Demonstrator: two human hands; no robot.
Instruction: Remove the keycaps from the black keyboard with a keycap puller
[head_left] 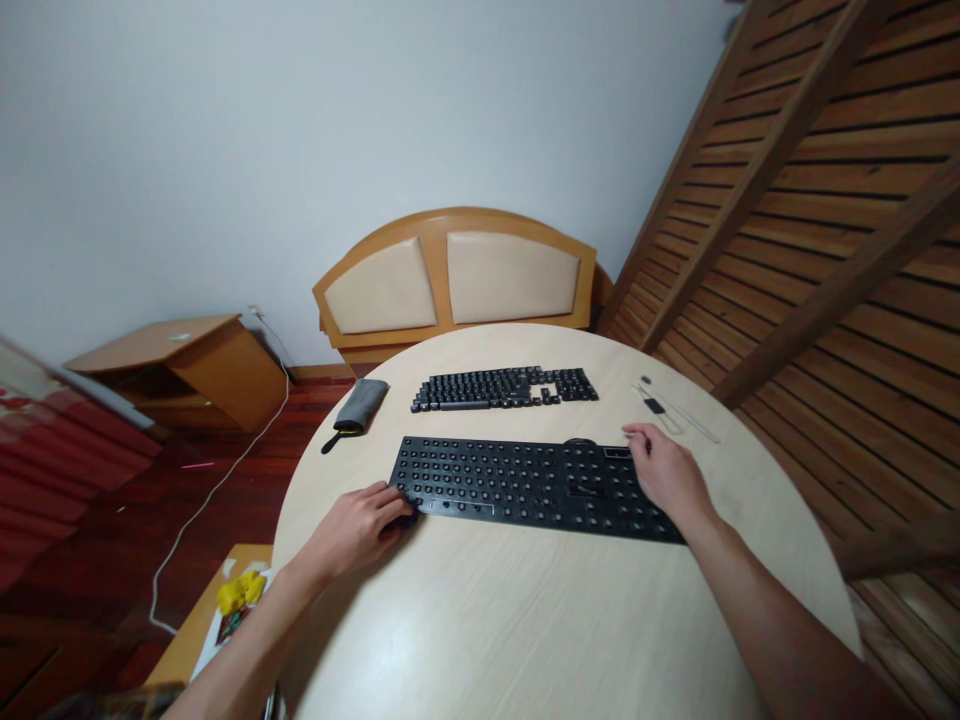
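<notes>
A black keyboard without its keycaps lies across the round table, showing rows of bare switch stems. My left hand is closed at its near left corner, fingers bent over the edge. At the opposite end, my right hand grips the right side, with a finger pointing left over the far edge. The undersides of both hands' grips are hidden. Behind the keyboard, loose black keycaps are laid out in keyboard order, with a gap toward the right where the pale tabletop shows.
A grey pouch lies at the table's left. To the right are a thin wire tool and a small black piece on a cord. Beyond stand a padded headboard, a wooden cabinet and slatted panels.
</notes>
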